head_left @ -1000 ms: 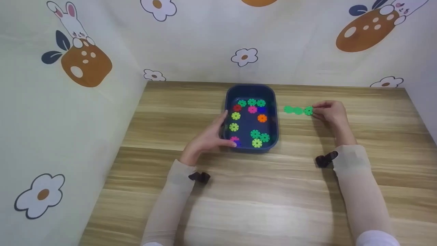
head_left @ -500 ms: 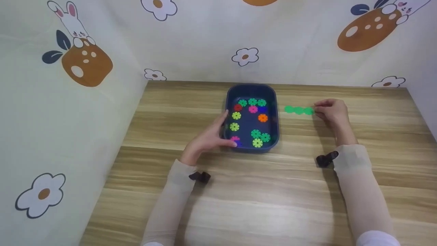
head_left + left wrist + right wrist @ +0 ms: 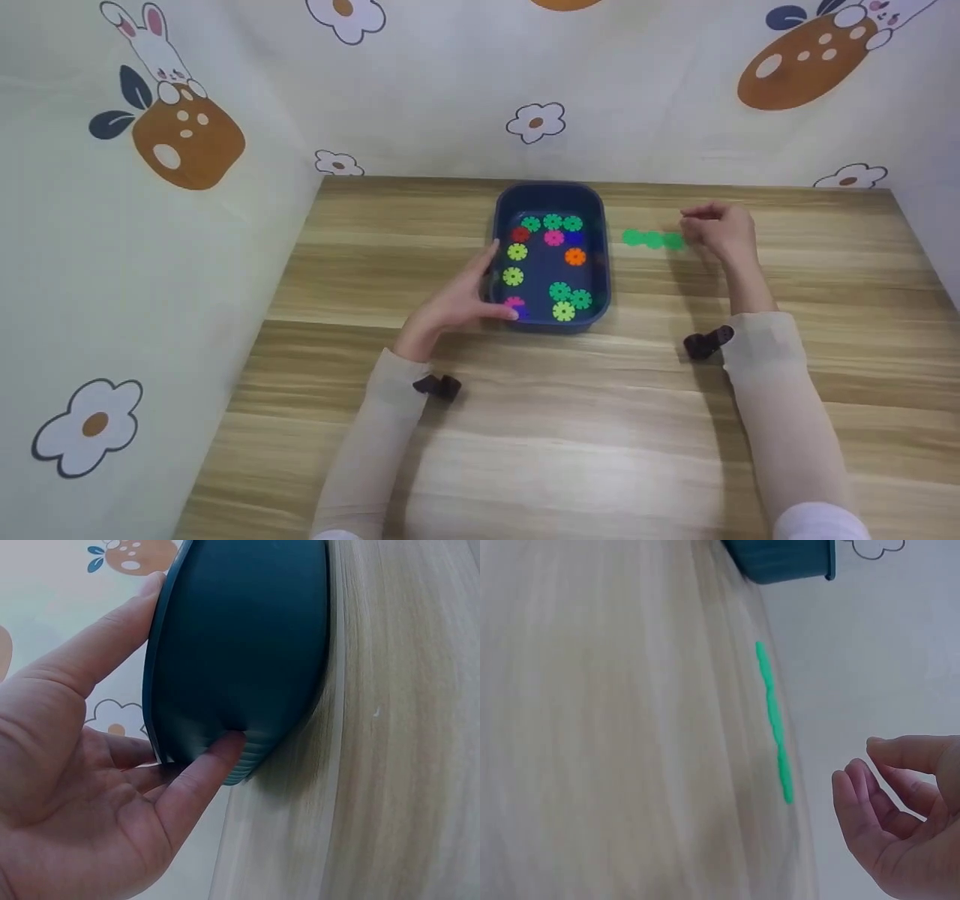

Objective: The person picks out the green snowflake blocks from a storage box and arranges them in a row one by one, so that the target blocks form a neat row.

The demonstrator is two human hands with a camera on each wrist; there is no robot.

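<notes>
A dark blue plastic bin [image 3: 541,271] holds several notched snowflake-shaped discs, such as an orange disc [image 3: 575,256] and a red disc [image 3: 520,235]. My left hand [image 3: 457,302] grips its near left corner, the thumb over the rim and the fingers along the outer wall; the left wrist view has that hand [image 3: 90,795] against the bin's side [image 3: 240,645]. To the right of the bin, a strip of three green snowflake discs [image 3: 654,239] lies flat on the table. Just off the strip's right end, my right hand [image 3: 724,232] hovers, fingers loosely bent around nothing, as the right wrist view [image 3: 907,817] confirms.
The wood-grain table [image 3: 600,420] runs back to a printed cloth wall [image 3: 435,90]. Another cloth wall [image 3: 187,285] rises on the left. A small black camera [image 3: 709,343] sits on the right wrist, and another camera [image 3: 439,387] on the left.
The right hand pressed the third green disc up against the other two, then let go and lifted slightly up and away. The left hand has kept its hold on the bin.
</notes>
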